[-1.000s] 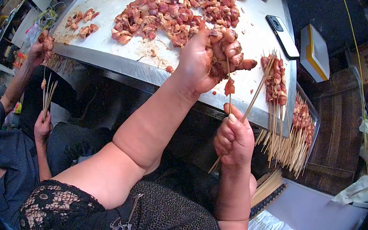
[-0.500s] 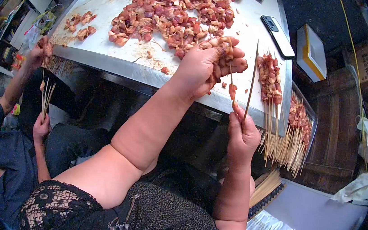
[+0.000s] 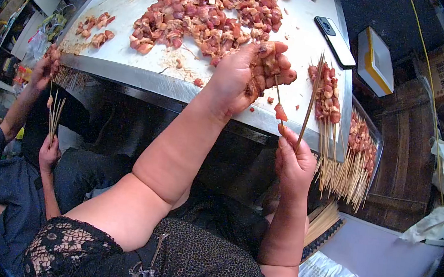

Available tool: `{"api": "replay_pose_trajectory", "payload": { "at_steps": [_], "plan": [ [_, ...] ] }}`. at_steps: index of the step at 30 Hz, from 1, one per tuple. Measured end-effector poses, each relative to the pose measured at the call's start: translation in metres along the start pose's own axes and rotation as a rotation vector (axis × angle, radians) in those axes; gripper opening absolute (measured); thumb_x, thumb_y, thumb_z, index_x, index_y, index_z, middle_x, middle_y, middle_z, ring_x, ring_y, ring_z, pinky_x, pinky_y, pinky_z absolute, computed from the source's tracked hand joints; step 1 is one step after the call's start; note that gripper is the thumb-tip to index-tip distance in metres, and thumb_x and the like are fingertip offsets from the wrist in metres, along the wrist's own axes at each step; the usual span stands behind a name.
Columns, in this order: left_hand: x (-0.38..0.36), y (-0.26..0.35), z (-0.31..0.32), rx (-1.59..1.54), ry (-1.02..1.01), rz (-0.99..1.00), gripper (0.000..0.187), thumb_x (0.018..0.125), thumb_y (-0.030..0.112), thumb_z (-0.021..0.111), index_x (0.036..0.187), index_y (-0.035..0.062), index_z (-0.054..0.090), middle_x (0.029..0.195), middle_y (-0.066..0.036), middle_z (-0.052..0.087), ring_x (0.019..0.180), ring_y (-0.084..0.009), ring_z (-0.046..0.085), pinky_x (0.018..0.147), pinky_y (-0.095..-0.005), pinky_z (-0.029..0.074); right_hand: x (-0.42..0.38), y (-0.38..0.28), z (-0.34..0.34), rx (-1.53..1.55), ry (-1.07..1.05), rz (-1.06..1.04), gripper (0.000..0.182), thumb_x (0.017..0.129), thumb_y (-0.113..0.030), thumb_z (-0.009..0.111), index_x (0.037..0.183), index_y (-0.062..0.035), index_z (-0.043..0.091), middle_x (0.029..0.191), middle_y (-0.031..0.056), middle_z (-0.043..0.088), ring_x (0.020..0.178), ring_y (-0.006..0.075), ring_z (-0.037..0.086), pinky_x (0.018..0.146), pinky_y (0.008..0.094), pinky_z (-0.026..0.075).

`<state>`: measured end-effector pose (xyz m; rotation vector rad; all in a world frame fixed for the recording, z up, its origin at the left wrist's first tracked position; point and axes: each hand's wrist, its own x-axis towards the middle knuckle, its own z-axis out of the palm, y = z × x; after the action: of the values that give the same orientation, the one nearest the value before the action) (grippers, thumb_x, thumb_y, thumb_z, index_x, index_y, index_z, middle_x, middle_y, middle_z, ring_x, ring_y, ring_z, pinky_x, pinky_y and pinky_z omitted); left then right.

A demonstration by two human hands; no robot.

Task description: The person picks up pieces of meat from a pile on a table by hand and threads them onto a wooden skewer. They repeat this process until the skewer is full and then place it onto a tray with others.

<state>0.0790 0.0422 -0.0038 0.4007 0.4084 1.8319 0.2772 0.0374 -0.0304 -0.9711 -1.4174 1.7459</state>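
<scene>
My left hand [image 3: 256, 77] is palm up over the table's front edge, its fingers curled loosely around small pieces of raw meat. My right hand [image 3: 296, 160] pinches wooden skewers below it. One skewer carries a reddish meat piece [image 3: 281, 112], and its upper end reaches my left fingers. Another bare skewer [image 3: 310, 107] slants up from my right hand. Beyond my left hand lies a large heap of cut raw meat [image 3: 203, 16] on the white table top [image 3: 115, 22]. To the right, loaded skewers [image 3: 328, 96] lie with their sticks over the edge.
A phone [image 3: 334, 42] lies near the table's right edge. More skewers fill a tray [image 3: 377, 156] beside it. Bare sticks [image 3: 324, 224] are bundled below. A white and yellow box [image 3: 375, 63] stands right. At the left, a co-worker's hands [image 3: 49, 153] hold skewers and meat.
My left hand has opened a little, showing more of the palm. The bare skewer in my right hand leans further right. The meat piece on the other skewer has shifted slightly.
</scene>
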Motion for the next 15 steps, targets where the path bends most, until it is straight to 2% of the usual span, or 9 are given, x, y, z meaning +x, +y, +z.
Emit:
{"api": "replay_pose_trajectory", "payload": {
  "at_steps": [2,4,5,7,8,10,13,14,15],
  "plan": [
    [0.001,-0.004,-0.003,-0.008,0.003,0.023,0.031,0.095,0.025,0.036,0.103,-0.0009,0.052,0.083,-0.011,0.061,0.081,-0.0251,0.063,0.083,-0.0442,0.05,0.0,0.001,-0.001,-0.024,-0.001,-0.018,0.023,0.088,-0.006,0.057,0.11,-0.002,0.061,0.071,-0.0065,0.053,0.054,-0.0009,0.038,0.048,0.0137,0.028],
    [0.002,-0.006,-0.002,-0.013,0.006,0.046,0.034,0.096,0.027,0.034,0.099,-0.002,0.052,0.08,-0.012,0.06,0.077,-0.0246,0.063,0.08,-0.042,0.052,0.0,0.003,-0.001,-0.131,0.014,-0.054,0.022,0.088,-0.006,0.057,0.109,-0.0011,0.062,0.079,-0.0021,0.06,0.062,0.0011,0.048,0.056,0.0148,0.038],
    [0.001,-0.006,0.001,0.001,0.029,0.047,0.031,0.095,0.025,0.034,0.095,-0.0006,0.052,0.078,-0.011,0.059,0.075,-0.0234,0.062,0.08,-0.042,0.052,0.001,0.005,-0.001,-0.131,0.013,-0.054,0.022,0.088,-0.006,0.057,0.109,-0.0011,0.062,0.079,-0.0021,0.06,0.062,0.0011,0.048,0.056,0.0148,0.038],
    [0.002,-0.007,0.0,0.015,0.052,0.049,0.029,0.094,0.023,0.034,0.092,0.0008,0.051,0.075,-0.01,0.058,0.072,-0.0222,0.061,0.08,-0.042,0.052,0.002,0.01,0.001,-0.28,0.049,-0.189,0.023,0.088,-0.005,0.056,0.109,0.0002,0.062,0.092,0.0034,0.065,0.078,0.0056,0.056,0.071,0.0185,0.045],
    [0.004,-0.009,-0.004,-0.014,0.006,0.048,0.029,0.093,0.024,0.034,0.09,0.0032,0.053,0.076,-0.009,0.057,0.073,-0.0226,0.06,0.083,-0.0451,0.049,0.002,0.01,0.003,-0.281,0.048,-0.189,0.023,0.088,-0.005,0.056,0.109,0.0002,0.062,0.092,0.0034,0.065,0.078,0.0056,0.056,0.071,0.0185,0.045],
    [0.005,-0.011,-0.005,-0.043,-0.04,0.047,0.029,0.093,0.026,0.034,0.088,0.0057,0.054,0.076,-0.008,0.056,0.075,-0.023,0.058,0.086,-0.0482,0.046,0.002,0.007,0.008,-0.318,0.062,-0.31,0.023,0.088,-0.005,0.056,0.109,0.001,0.061,0.101,0.0063,0.065,0.09,0.0093,0.058,0.082,0.0214,0.043],
    [0.003,-0.013,0.0,-0.102,-0.073,0.041,0.028,0.091,0.026,0.034,0.084,0.0068,0.053,0.074,-0.008,0.055,0.073,-0.0237,0.057,0.086,-0.0487,0.045,0.001,0.006,0.014,-0.399,0.058,-0.38,0.023,0.088,-0.004,0.055,0.109,0.0015,0.061,0.102,0.0074,0.065,0.091,0.0091,0.058,0.083,0.0216,0.043],
    [0.003,-0.013,0.004,-0.077,-0.051,0.058,0.029,0.091,0.026,0.032,0.083,0.0066,0.052,0.072,-0.007,0.055,0.07,-0.023,0.058,0.081,-0.0445,0.048,0.001,0.007,0.016,-0.398,0.059,-0.377,0.023,0.088,-0.004,0.055,0.109,0.0015,0.061,0.102,0.0074,0.065,0.091,0.0091,0.058,0.083,0.0216,0.043],
    [0.002,-0.013,0.006,-0.052,-0.03,0.074,0.03,0.091,0.026,0.029,0.081,0.0064,0.05,0.07,-0.007,0.054,0.067,-0.0223,0.059,0.076,-0.0404,0.052,0.002,0.008,0.018,-0.385,0.069,-0.405,0.023,0.088,-0.005,0.055,0.11,0.0013,0.061,0.095,0.0056,0.065,0.083,0.0075,0.057,0.076,0.0202,0.044]
  ]
}}
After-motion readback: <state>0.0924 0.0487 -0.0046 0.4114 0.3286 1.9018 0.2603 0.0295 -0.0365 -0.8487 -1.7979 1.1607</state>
